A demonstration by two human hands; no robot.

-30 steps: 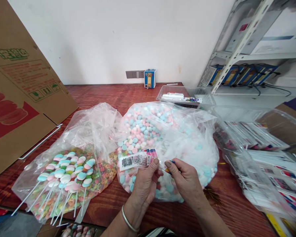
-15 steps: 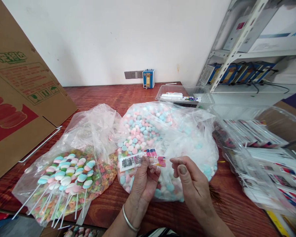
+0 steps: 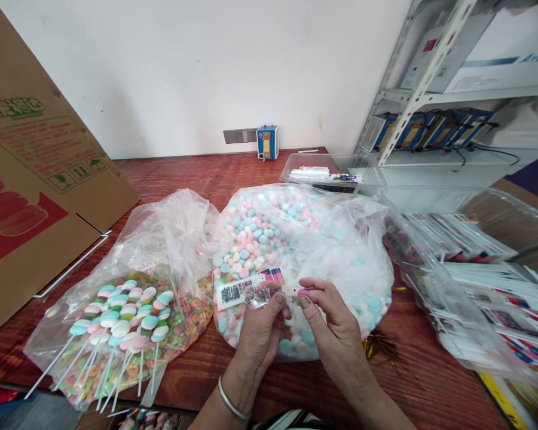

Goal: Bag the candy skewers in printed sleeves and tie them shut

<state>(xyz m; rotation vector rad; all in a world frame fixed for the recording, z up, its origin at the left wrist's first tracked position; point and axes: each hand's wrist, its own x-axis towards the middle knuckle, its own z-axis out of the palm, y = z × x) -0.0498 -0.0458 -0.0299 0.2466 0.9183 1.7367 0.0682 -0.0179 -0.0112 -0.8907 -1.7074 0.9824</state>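
Observation:
My left hand (image 3: 260, 334) pinches a small clear packet (image 3: 246, 289) with a white barcode label and a pink and blue end, holding it over a big clear bag of pink, blue and white candies (image 3: 296, 251). My right hand (image 3: 332, 328) sits just to the right, thumb and forefinger pinched together on a small pink piece (image 3: 303, 292) at the packet's right end. A silver bangle circles my left wrist.
A clear bag of pastel lollipops on white sticks (image 3: 125, 316) lies at the left. A large cardboard box (image 3: 36, 179) leans further left. Clear plastic bins of printed packets (image 3: 475, 263) stand at the right, a smaller clear tray (image 3: 332, 173) behind, metal shelving (image 3: 430, 89) beyond.
My right hand let go of the packet's end, then came back to it with a pink piece pinched in the fingertips. My left hand kept hold of the packet.

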